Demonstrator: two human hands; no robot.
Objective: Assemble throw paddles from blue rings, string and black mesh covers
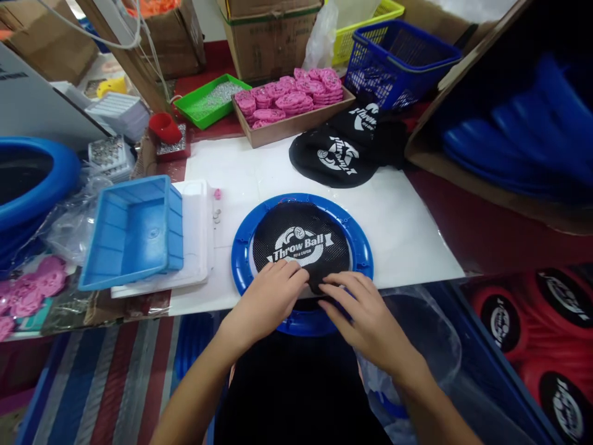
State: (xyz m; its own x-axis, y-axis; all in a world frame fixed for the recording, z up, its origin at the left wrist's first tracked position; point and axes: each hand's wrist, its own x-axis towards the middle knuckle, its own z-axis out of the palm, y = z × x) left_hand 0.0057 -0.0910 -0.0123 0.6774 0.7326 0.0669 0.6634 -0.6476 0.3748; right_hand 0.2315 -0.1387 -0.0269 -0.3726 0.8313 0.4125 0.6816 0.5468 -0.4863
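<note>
Through my head camera, I have the blue ring [241,247] on the white sheet covering the counter [482,256], near its front edge, with a black mesh disc [278,219] lying in it. My left hand [273,296] has its fingers bunched on the disc's near edge; my right hand [359,309] touches that edge, thumb and forefinger narrowly parted. I cannot tell whether either pinches the mesh.

To my left, a light blue bin [134,228] sits tilted on a white lid [197,241]. Behind it, a white tray [118,162] and a red tray [180,152] hold small silvery parts; a red cup [165,128] rests on the red one. Farther back, a green tray [185,105] holds silvery bits and a cardboard tray [296,125] holds stacked pink pieces. The blue basket's [398,65] contents are unclear. At right, a carton [467,179] holds blue plastic pieces, and red discs [514,371] fill a blue crate [519,386].

The mesh reads "Throw Ball", with "FLY & CATCH" beneath; the black cloths [306,154] beyond carry matching white print.
</note>
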